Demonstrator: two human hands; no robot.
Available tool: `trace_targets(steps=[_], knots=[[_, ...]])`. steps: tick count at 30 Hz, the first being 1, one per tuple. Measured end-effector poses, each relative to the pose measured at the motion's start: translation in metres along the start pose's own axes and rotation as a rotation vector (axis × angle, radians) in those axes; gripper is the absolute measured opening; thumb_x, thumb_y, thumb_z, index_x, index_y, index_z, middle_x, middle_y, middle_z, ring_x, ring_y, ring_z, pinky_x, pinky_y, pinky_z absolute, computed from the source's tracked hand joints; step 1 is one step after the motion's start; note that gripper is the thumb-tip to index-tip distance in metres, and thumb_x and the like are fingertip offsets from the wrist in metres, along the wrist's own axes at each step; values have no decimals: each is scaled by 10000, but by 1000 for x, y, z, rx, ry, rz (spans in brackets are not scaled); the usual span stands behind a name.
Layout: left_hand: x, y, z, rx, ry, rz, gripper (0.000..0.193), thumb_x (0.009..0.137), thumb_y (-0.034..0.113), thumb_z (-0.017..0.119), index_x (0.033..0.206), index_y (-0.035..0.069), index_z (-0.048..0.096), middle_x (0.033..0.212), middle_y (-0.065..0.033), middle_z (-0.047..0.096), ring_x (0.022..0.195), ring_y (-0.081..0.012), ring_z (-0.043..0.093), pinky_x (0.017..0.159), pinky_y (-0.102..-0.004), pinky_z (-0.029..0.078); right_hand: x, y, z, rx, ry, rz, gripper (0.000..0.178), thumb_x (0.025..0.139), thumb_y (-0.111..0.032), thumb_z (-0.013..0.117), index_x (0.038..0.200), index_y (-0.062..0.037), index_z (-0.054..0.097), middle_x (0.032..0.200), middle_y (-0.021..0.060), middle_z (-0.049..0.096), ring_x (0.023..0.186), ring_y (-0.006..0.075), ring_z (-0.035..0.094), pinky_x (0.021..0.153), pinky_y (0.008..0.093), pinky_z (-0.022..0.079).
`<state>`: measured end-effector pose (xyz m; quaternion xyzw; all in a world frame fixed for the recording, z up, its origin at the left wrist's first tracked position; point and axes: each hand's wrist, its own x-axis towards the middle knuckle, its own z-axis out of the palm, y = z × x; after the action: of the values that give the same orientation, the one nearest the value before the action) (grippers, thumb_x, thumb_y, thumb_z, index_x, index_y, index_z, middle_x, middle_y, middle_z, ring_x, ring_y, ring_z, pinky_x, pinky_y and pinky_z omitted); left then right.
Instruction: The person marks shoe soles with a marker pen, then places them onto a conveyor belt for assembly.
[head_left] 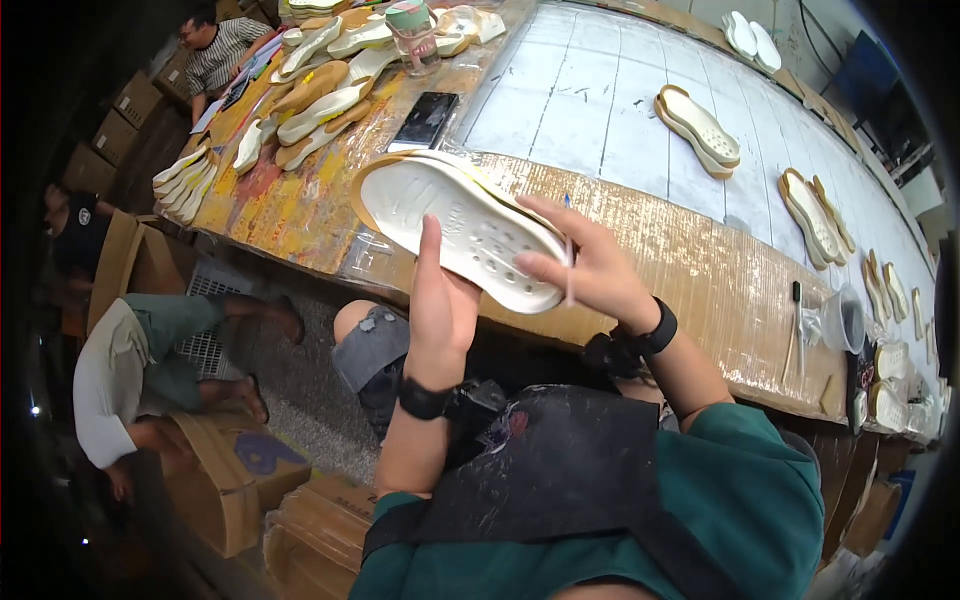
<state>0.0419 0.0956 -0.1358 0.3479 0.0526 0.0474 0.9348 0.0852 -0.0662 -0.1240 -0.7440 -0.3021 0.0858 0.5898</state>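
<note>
A white shoe sole (455, 225) with a tan rim and a holed, textured inner face is held up over the near edge of the worktable. My left hand (440, 300) supports it from below, thumb laid along its side and the other fingers hidden beneath. At the sole's right end, my right hand (590, 262) pinches the edge, its thumb on the inner face and its index finger along the far rim. A pale, thin band shows by the right fingers; what it is I cannot tell.
Piled soles (325, 110), a lidded cup (412, 40) and a phone (425, 120) lie at the left. More soles (697, 130) stand along the white surface (570, 90). A clear plastic cup (843, 320) and a brush (797, 310) sit right. Other people work left, beside cardboard boxes (235, 470).
</note>
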Motion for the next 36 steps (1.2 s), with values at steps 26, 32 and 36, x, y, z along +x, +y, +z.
trace_targets(steps=[26,32,36], knots=[[-29,-9,-19,-226,-60,56,415,904,241,306,1237,-5,326,1219,-137,423,1101,-250,428,950,-356,323,-62,10,44,0,307,-332,617,676,-154,650,1212,26,405,947,167,583,693,183,597,625,257,446],[-39,-19,-44,-166,-136,66,455,869,354,371,1224,74,319,1177,-121,391,1008,-284,484,898,-449,365,-67,2,17,47,-24,-292,571,695,-140,643,1201,14,427,1090,156,534,903,211,556,780,275,409],[-48,-26,-50,-80,-230,0,502,891,376,343,1251,28,309,1214,-126,429,1112,-251,431,954,-388,325,-49,-18,10,76,-92,-220,534,747,-183,603,1213,-4,413,1144,175,498,1028,241,513,863,299,381]])
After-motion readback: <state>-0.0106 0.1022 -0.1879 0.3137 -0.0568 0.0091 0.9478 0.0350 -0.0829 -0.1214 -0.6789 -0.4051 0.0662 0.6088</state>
